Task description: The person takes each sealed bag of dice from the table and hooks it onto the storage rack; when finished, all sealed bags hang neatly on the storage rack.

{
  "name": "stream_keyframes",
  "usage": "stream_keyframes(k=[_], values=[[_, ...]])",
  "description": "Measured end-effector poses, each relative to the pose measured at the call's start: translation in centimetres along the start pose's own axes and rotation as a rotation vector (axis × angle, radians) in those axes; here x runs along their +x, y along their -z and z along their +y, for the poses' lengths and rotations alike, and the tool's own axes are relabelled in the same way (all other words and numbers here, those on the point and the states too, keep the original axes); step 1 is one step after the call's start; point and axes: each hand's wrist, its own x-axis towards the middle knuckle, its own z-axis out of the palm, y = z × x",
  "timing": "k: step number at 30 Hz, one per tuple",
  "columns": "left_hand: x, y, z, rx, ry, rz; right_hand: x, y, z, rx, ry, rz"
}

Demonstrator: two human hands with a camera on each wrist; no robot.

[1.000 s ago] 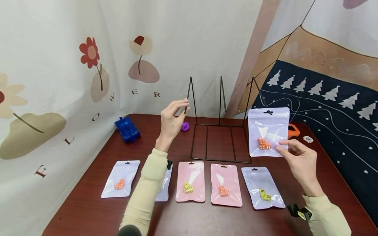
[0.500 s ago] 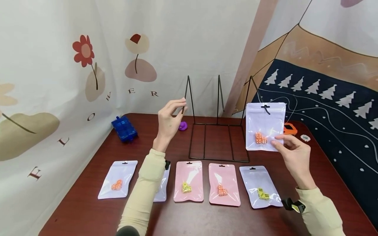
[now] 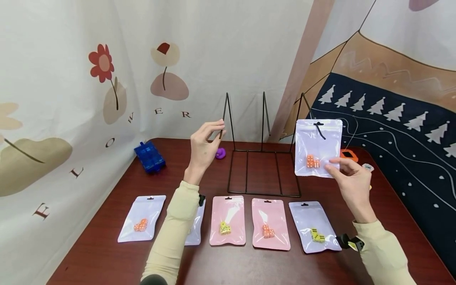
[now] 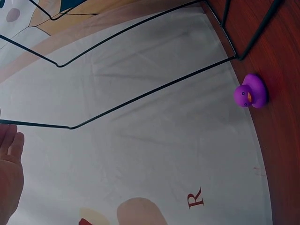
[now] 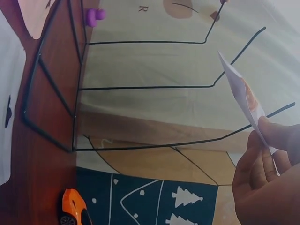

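Observation:
A black wire rack (image 3: 263, 194) with three upright prongs stands at the back of the table. My left hand (image 3: 204, 144) pinches the front end of its left prong between thumb and fingers. A lavender zip bag (image 3: 317, 138) with orange dice hangs on the right prong, which pokes out through the bag's hang hole. Its lower right edge is pinched by my right hand (image 3: 352, 184). From the right wrist view, the bag (image 5: 241, 96) shows nearly edge-on, with the prong (image 5: 283, 108) behind it. The middle prong (image 3: 266, 114) carries nothing.
Several bags lie in a row in front of the rack, including a pink one (image 3: 228, 211) and a lavender one (image 3: 313, 221). One lavender bag (image 3: 194, 231) is partly behind my left sleeve. Around the rack are a blue object (image 3: 150, 156), a purple duck (image 4: 253, 91) and an orange toy car (image 5: 75, 208).
The lavender bag has slid up and back along the right prong, with my right hand following; more of the prong now sticks out in front. My left hand keeps its pinch on the left prong.

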Motion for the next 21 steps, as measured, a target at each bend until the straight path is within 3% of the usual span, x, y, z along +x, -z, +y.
stream_keyframes(k=[10,21], values=[[-1.0,-0.2,-2.5,-0.004,0.032,-0.002,1.0,-0.9,-0.1,-0.005,-0.033,0.019],[-1.2,0.1,-2.7,0.021,0.047,-0.025,2.6,-1.9,0.1,0.019,-0.072,0.034]])
